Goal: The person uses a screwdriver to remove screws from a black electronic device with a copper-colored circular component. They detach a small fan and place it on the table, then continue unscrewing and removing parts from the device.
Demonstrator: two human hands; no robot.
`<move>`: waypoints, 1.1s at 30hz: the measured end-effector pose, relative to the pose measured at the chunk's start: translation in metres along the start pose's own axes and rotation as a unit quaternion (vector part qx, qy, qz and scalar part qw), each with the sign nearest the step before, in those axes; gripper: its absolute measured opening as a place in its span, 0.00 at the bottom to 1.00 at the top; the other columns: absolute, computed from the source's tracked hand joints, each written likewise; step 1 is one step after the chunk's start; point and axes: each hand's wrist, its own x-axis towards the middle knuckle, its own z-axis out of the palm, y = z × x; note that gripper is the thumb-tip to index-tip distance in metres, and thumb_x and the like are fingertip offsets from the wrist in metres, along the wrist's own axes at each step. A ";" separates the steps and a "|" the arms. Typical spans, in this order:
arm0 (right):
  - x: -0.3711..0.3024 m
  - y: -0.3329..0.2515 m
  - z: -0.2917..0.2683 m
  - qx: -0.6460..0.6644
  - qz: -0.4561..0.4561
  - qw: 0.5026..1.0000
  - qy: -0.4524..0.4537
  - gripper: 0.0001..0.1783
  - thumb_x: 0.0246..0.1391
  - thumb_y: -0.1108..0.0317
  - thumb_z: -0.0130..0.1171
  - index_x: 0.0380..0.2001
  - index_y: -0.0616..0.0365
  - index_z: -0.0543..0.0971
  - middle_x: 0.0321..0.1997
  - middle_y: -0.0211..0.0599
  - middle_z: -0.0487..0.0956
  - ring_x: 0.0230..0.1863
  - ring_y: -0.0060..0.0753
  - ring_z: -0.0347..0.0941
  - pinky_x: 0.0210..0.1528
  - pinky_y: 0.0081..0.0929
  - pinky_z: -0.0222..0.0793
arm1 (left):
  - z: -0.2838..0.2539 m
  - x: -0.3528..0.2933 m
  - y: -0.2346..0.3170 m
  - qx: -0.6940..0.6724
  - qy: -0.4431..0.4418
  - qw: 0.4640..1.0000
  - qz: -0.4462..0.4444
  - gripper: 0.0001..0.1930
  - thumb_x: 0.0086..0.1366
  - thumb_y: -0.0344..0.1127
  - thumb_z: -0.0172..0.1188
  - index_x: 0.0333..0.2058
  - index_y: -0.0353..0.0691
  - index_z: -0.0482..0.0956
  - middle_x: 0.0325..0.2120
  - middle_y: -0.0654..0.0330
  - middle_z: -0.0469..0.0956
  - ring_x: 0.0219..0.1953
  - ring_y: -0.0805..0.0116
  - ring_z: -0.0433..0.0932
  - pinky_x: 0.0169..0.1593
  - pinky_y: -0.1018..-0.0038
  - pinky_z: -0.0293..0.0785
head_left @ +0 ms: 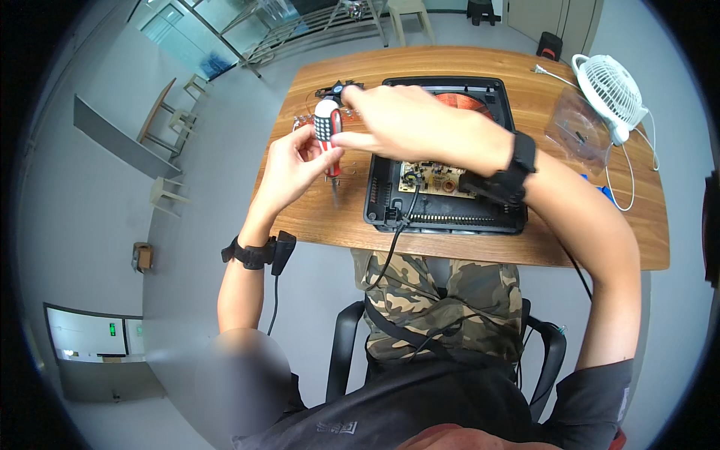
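Note:
My left hand (289, 169) pinches a screwdriver (324, 129) with a red, black and white handle. The screwdriver stands upright, its metal shaft pointing down over the wooden tabletop. From the right, my right hand (420, 124) reaches across with thumb and index finger spread; the thumb tip lies against the handle and the index fingertip is near its white top. Under my right forearm sits an opened black appliance housing (442, 220) with a copper coil (461, 101) and a yellowish circuit board (439, 182), both partly hidden. A small black fan part (330, 93) lies beyond the screwdriver.
Small loose metal parts (349, 171) lie left of the housing. A black cord (395, 244) runs from it over the table's front edge. On the right are a white desk fan (611, 86), a clear plastic bag (574, 127) and a blue item (606, 193).

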 end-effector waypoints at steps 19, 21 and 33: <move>-0.208 0.114 -0.056 -0.137 0.197 0.969 -0.067 0.21 0.59 0.53 0.64 0.41 0.63 0.75 0.41 0.51 0.81 0.43 0.58 0.80 0.44 0.47 0.77 | 0.041 0.090 -0.091 0.262 -0.082 0.949 -0.153 0.26 0.51 0.55 0.73 0.24 0.31 0.86 0.24 0.46 0.85 0.30 0.56 0.86 0.40 0.64 0.81; -0.203 0.119 -0.052 -0.130 0.189 0.971 -0.069 0.24 0.59 0.51 0.64 0.42 0.63 0.75 0.43 0.52 0.80 0.43 0.58 0.80 0.44 0.48 0.77 | 0.044 0.096 -0.089 0.272 -0.104 0.943 -0.162 0.26 0.50 0.56 0.75 0.24 0.31 0.87 0.23 0.47 0.84 0.28 0.57 0.85 0.38 0.64 0.81; -0.155 0.142 -0.010 -0.051 0.118 0.988 -0.089 0.47 0.53 0.49 0.70 0.66 0.65 0.62 0.60 0.56 0.70 0.63 0.56 0.65 0.66 0.45 0.64 | 0.045 0.106 -0.104 0.273 -0.148 0.939 -0.148 0.28 0.52 0.59 0.75 0.24 0.32 0.87 0.22 0.50 0.84 0.27 0.60 0.85 0.36 0.67 0.81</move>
